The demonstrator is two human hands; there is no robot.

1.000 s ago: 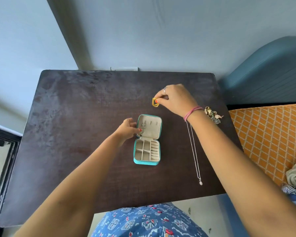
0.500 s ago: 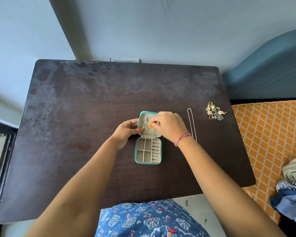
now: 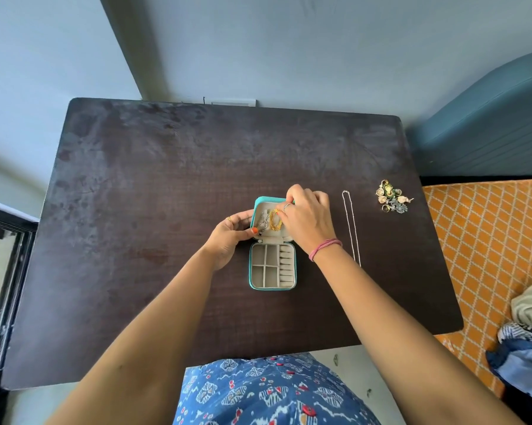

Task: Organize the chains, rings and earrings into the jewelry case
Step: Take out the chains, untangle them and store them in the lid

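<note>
A small teal jewelry case (image 3: 272, 285) lies open in the middle of the dark table (image 3: 135, 185), its beige lid (image 3: 269, 237) folded back away from me. My left hand (image 3: 231, 234) grips the lid's left edge. My right hand (image 3: 307, 219) holds a gold chain (image 3: 275, 220) against the inside of the lid, beside a silver chain (image 3: 263, 222) hanging there. The base's compartments and ring rolls look empty. A long silver necklace (image 3: 352, 228) lies right of the case. A pile of rings and earrings (image 3: 392, 200) sits farther right.
A blue padded chair (image 3: 488, 124) stands past the table's right edge, above an orange patterned rug (image 3: 488, 240). Folded clothes (image 3: 528, 332) lie on the rug at the right. The wall runs along the table's far edge.
My right hand carried the gold chain from the far side of the table down into the case lid. The left hand stayed on the lid's left edge.
</note>
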